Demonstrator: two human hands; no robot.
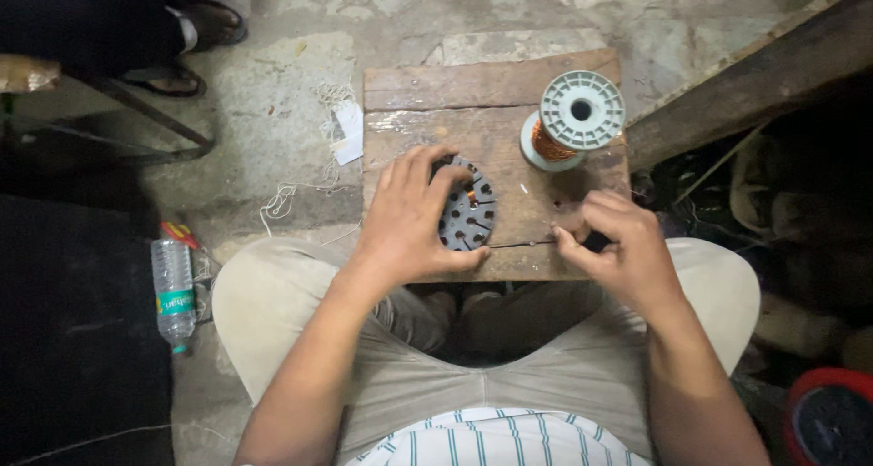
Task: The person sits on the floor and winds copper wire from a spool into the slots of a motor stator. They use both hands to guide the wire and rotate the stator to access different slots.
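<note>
Head view, looking down at a seated person's lap and a worn wooden board [473,111] at upper centre, serving as tabletop. Left hand [409,220], centre of frame, lies over a dark slotted metal core [468,216], its grip closed on the core's left rim, thumb at the lower edge; a little copper winding shows in one slot. Right hand [618,243], right of centre, has its grip pinched shut, fingertips together on a thin wire [523,244] that runs along the board's lower edge to the core. At upper right of the board stands a pale green plastic spool [575,120] wound with copper wire, well apart from both hands. Left of the board, on the concrete floor [273,93], lie tangled white string [305,180] and a small white paper tag [348,131]. At lower left lies a clear plastic bottle [173,289] with a green label band and green cap. A sandalled foot [205,25] of another person shows at upper left. A red-rimmed round container [827,416] sits at lower right, a dark plank [755,84] at upper right.
</note>
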